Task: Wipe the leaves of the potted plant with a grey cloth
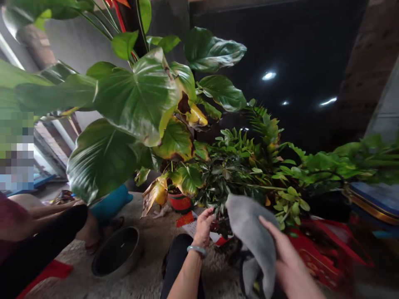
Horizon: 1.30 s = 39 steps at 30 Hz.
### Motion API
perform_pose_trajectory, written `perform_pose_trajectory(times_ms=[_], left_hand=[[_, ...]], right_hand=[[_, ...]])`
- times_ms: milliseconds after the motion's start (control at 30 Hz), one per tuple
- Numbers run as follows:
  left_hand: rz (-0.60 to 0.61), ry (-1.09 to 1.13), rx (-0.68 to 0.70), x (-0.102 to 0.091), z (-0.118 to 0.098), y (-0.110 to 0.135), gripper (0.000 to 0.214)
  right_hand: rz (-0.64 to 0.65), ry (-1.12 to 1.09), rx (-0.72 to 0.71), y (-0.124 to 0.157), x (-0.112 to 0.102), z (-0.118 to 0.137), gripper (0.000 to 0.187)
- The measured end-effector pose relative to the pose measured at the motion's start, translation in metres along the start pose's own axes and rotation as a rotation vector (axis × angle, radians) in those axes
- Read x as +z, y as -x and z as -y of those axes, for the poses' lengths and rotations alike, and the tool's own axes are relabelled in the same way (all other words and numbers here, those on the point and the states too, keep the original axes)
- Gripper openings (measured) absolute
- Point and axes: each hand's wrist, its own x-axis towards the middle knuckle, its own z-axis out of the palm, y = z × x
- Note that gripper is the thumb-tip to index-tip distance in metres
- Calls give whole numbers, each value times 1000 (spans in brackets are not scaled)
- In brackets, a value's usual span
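Observation:
My right hand (285, 259) holds a grey cloth (252, 236) that drapes over my fingers, raised in front of a bushy dark-green potted plant (237, 166). My left hand (203, 226), with a pale bangle on the wrist, reaches into the lower leaves of that plant; its fingers curl near a stem or leaf, but what they grip is unclear. A tall plant with big heart-shaped leaves (137, 99), some yellowed, stands just left in a small red pot (180, 202).
A dark round basin (116, 253) lies on the concrete floor at lower left. Another person's legs (40, 232) stretch in from the left. Red baskets or crates (324, 253) sit at right, under more leafy branches (343, 166). A teal object (110, 203) rests behind the basin.

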Motion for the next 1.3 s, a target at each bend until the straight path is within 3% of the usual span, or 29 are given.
perform_pose_trajectory(times_ms=[133,167,200,267,400,500,567,733,800,867,1000,1100,1167,1300], left_hand=[[-14,-5,2,7,-2,4,41],[-14,-8,-1,9,-1,5,41],[-15,-9,-4,10,-1,5,41],[-18,-13,-7,9,-1,6,41],[5,-46,0,3,-1,4,40],[25,-51,5,-1,-2,4,37],[10,-24,9,-1,-3,4,37],[-265,57,83,-5,-7,-1,34],[-335,80,137,-11,-11,-3,27],[-336,70,188,-19,-15,-5,22],[-292,-108,327,-30,-24,-4,15],[-274,-155,391,-29,-36,-4,25],[-236,-156,434,-26,-48,-7,32],[-205,-202,444,-22,-67,-17,47]], right_hand=[[55,-158,-502,2,36,50,47],[85,-171,-566,-3,45,58,43],[108,-160,-569,-9,51,60,39],[102,-89,-440,-23,51,51,29],[32,48,-119,-36,12,-5,24],[48,111,-5,-19,-12,-26,31],[39,88,-43,-2,-7,-14,36],[112,-167,-513,11,49,39,38],[140,-162,-487,0,59,37,33],[108,-62,-347,-14,50,16,30],[52,238,-55,-25,-9,-40,29],[59,373,-21,-13,-41,-47,30],[32,356,-30,0,-38,-33,41],[27,133,-240,14,12,3,58]])
